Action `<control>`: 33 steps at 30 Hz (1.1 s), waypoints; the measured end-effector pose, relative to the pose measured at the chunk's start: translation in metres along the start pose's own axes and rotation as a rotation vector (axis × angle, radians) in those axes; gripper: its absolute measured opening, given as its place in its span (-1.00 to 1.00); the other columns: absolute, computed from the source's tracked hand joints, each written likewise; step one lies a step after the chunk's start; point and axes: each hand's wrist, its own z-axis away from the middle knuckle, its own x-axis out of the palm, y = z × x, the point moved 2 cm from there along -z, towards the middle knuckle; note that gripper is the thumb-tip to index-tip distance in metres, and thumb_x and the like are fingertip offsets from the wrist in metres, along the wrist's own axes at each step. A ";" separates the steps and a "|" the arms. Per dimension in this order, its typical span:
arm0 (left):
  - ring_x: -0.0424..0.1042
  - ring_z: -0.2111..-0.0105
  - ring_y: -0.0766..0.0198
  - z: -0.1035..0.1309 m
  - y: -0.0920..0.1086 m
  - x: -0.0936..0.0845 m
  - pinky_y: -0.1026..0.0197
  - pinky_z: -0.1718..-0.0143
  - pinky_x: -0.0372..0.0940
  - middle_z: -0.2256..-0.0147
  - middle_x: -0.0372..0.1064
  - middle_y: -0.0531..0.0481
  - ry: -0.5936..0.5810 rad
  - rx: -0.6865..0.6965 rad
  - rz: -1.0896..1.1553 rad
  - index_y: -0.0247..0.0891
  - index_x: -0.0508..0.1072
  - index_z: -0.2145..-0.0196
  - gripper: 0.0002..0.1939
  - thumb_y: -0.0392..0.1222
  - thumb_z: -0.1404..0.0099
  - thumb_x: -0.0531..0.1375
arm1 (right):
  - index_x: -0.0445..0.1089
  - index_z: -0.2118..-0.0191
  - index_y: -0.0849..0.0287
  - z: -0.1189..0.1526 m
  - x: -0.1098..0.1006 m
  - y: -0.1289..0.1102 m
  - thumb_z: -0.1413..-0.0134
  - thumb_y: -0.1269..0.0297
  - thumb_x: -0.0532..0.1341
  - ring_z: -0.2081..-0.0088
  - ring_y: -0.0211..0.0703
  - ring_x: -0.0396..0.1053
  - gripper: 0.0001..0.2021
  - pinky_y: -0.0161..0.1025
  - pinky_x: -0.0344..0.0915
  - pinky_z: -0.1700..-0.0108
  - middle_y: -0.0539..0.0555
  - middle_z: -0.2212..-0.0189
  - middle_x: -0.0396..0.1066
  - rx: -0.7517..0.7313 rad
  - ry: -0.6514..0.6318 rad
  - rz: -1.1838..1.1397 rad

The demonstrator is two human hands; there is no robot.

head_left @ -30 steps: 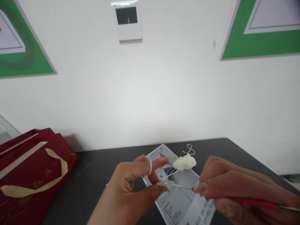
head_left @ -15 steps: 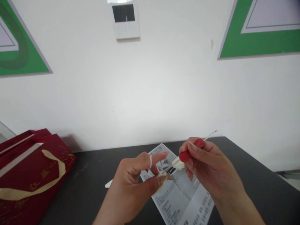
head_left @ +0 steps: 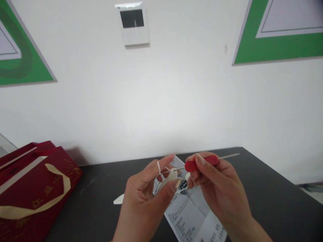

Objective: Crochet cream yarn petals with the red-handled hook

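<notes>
My right hand (head_left: 214,181) is closed round the red handle of a crochet hook (head_left: 202,163), whose thin metal shaft runs left to my other hand. A second metal end sticks out past the handle on the right. Between thumb and fingers, my left hand (head_left: 151,191) pinches a small piece of white crochet work (head_left: 169,179). White yarn (head_left: 158,167) loops round the left index finger. The hook's tip is at the top of the crochet piece; whether it passes through a stitch is too small to tell. A white strand runs below, between the hands.
A printed sheet (head_left: 184,215) lies on the dark table (head_left: 93,205) beneath my hands. Red gift bags (head_left: 37,188) with a cream ribbon stand at the left. A white wall rises behind, with a small screen panel (head_left: 133,25) and green-bordered posters (head_left: 282,48).
The hook has swung from a steep slant to nearly level, and my right hand has shifted slightly left. My left hand has turned so that more of the white crochet piece shows.
</notes>
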 end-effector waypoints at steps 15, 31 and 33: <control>0.46 0.38 0.31 -0.001 -0.007 0.003 0.30 0.28 0.37 0.42 0.46 0.11 0.229 0.170 -0.139 0.06 0.61 0.07 -0.56 -0.34 -0.11 0.39 | 0.60 0.24 0.01 0.023 0.001 -0.005 -0.10 0.47 0.30 0.49 -0.23 0.47 -0.79 -0.35 0.43 0.46 0.02 0.46 0.57 -0.584 -0.002 0.580; 0.50 0.45 0.43 -0.001 0.008 -0.008 0.44 0.32 0.34 0.46 0.55 0.08 -0.124 -0.335 0.466 -0.16 0.57 0.01 -0.48 -0.47 -0.07 0.40 | 0.60 0.22 0.09 0.006 -0.005 0.002 -0.17 0.33 0.29 0.49 -0.22 0.39 -0.88 -0.28 0.34 0.50 0.07 0.45 0.48 -0.335 -0.285 0.235; 0.52 0.41 0.40 0.000 0.011 -0.009 0.42 0.29 0.36 0.42 0.58 0.06 -0.200 -0.345 0.503 -0.17 0.58 0.02 -0.51 -0.48 -0.08 0.39 | 0.60 0.24 0.10 0.009 -0.006 -0.004 -0.17 0.30 0.29 0.49 -0.22 0.39 -0.89 -0.28 0.34 0.49 0.07 0.47 0.48 -0.310 -0.297 0.254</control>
